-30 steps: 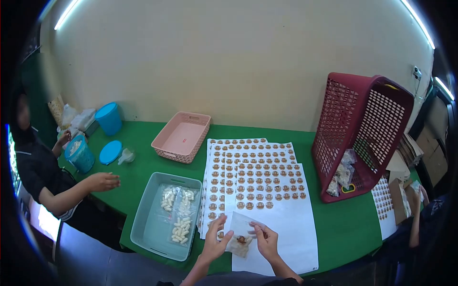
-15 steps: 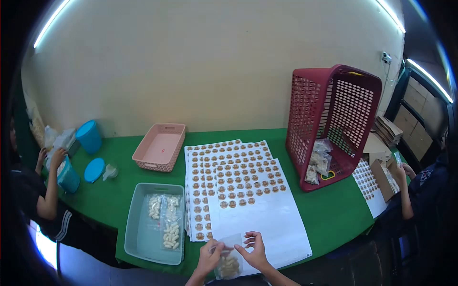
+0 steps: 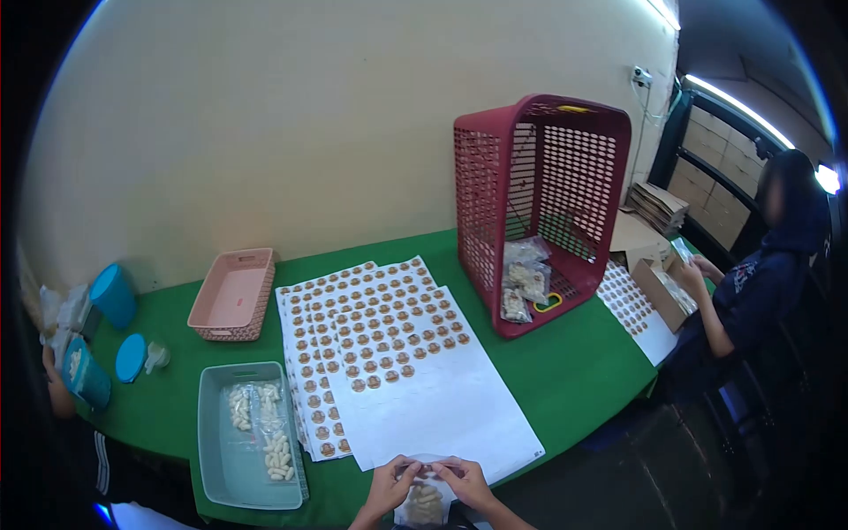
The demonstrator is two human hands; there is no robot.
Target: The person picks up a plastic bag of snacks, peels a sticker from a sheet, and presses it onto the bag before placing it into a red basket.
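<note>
My left hand [image 3: 392, 484] and my right hand [image 3: 463, 481] pinch the top edge of a clear bag [image 3: 424, 505] at the bottom centre, fingers closed on it. Pale capsule-like pieces lie in the bag. Just beyond my hands are overlapping white sheets [image 3: 433, 397] with rows of round brown stickers. To the left, a grey-green tray [image 3: 223, 477] holds clear bags of white pieces [image 3: 277, 455].
A pink basket [image 3: 231, 291] stands behind the tray. A tipped maroon crate [image 3: 495, 221] holds filled bags [image 3: 526, 269]. Blue containers [image 3: 113, 296] are at the left, near a person's arm [image 3: 58, 389]. At the right, a person [image 3: 751, 283] holds a packet by a cardboard box [image 3: 661, 296].
The view has turned to the right. My right hand, which was spread beside the bag, has closed on its top edge next to my left hand.
</note>
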